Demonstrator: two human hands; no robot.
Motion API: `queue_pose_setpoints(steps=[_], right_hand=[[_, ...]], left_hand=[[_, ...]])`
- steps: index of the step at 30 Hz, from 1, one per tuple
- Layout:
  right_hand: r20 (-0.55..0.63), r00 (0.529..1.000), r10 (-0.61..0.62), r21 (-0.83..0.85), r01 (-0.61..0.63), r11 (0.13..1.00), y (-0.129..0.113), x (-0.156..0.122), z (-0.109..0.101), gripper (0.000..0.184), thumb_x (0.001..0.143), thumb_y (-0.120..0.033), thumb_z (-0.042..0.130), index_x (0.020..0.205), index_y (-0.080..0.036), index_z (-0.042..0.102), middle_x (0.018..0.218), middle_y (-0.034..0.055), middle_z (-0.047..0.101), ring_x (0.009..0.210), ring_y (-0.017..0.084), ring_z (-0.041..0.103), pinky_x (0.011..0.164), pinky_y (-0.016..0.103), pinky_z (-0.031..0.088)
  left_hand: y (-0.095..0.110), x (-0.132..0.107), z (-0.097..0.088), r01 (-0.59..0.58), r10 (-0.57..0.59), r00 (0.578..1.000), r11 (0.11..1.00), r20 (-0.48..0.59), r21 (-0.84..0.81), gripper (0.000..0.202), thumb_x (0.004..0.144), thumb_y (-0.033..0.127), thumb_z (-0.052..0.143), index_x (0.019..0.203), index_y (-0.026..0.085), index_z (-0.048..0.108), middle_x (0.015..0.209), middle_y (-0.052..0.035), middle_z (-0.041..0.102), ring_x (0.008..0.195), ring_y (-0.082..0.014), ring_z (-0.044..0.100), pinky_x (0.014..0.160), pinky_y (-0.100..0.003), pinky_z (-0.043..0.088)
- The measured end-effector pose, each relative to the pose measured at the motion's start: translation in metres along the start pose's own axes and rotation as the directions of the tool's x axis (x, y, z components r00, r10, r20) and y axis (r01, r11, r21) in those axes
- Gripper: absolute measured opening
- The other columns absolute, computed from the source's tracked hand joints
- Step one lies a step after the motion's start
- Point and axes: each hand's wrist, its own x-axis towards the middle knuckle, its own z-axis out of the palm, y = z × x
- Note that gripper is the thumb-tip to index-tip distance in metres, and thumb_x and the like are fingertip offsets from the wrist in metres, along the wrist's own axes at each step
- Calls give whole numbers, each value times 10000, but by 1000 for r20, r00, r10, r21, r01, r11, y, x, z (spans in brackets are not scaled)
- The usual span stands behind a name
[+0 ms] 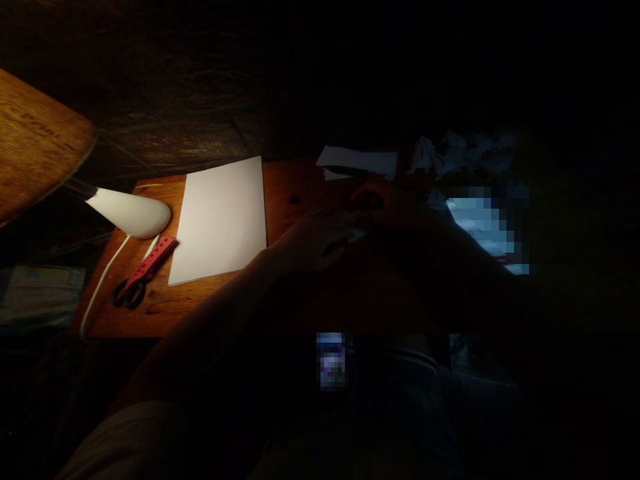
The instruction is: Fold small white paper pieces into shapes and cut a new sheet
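Observation:
In the dim middle of the wooden desk (285, 180), my two hands are close together. My left hand (323, 237) reaches in with its fingers bent at a small piece of paper (357, 234), of which only a pale bit shows. My right hand (380, 203) is curled, its fingers closed at the same paper from the far side. Shadow hides much of both grips. Just beyond lie white paper strips (360, 160) with a dark, narrow object (350, 171) across them. Left of my hands is a white paper sheet or stack (220, 220), brightly lit.
A lamp with a wooden shade (40, 140) and white base (133, 212) stands at the left, its white cord (103, 277) trailing over the edge. Nearby lie black-handled scissors (131, 292) with a red cover (155, 260). Crumpled or folded white papers (450, 153) and a lit, pixelated screen (483, 223) are at the right.

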Motion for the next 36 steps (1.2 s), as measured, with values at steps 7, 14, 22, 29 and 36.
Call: queue_pose_setpoints(steps=[7, 14, 22, 29, 36], right_hand=[[0, 1000, -11, -1, 11, 1000, -2, -1, 0, 375, 730, -254, 886, 1096, -221, 811, 1096, 93, 800, 897, 240, 660, 816, 382, 569], [14, 1000, -2, 11, 2, 1000, -3, -1, -1, 373, 722, -227, 862, 1091, -210, 810, 1109, 94, 800, 913, 239, 673, 827, 376, 564], [-19, 1000, 1, -2, -1, 1000, -3, 0, 4, 350, 731, -182, 837, 1077, -211, 801, 1072, 87, 784, 878, 227, 656, 800, 366, 548], [15, 1000, -20, 0, 20, 1000, -2, 0, 0, 346, 745, -212, 826, 1090, -227, 798, 1116, 87, 788, 959, 261, 693, 873, 396, 566], [-9, 1000, -24, -7, 24, 1000, 1, 1, 2, 339, 734, -222, 844, 1069, -235, 791, 1057, 71, 786, 907, 241, 676, 821, 369, 552]], left_hand=[[1, 1, -2, 8, -8, 1000, 1000, 20, -10, 379, 1026, 238, 589, 1384, 201, 709, 1612, -161, 652, 1415, -352, 649, 1197, -545, 489], [-1, 1, 0, -1, 1, 1000, 1000, 3, -23, 374, 1030, 232, 588, 1378, 185, 716, 1551, -176, 685, 1377, -353, 671, 1187, -538, 499], [1, 3, -4, 7, -8, 1000, 998, -8, -55, 331, 1017, 242, 594, 1311, 194, 737, 1443, -152, 740, 1321, -337, 697, 1160, -537, 521], [-1, 1, -4, 11, -13, 1000, 998, -18, -64, 295, 1007, 259, 631, 1269, 215, 759, 1383, -136, 761, 1253, -325, 715, 1106, -520, 552], [-4, 1, -3, -3, 3, 1000, 998, -13, -56, 290, 1029, 293, 616, 1266, 199, 754, 1337, -142, 769, 1232, -328, 724, 1101, -514, 559]])
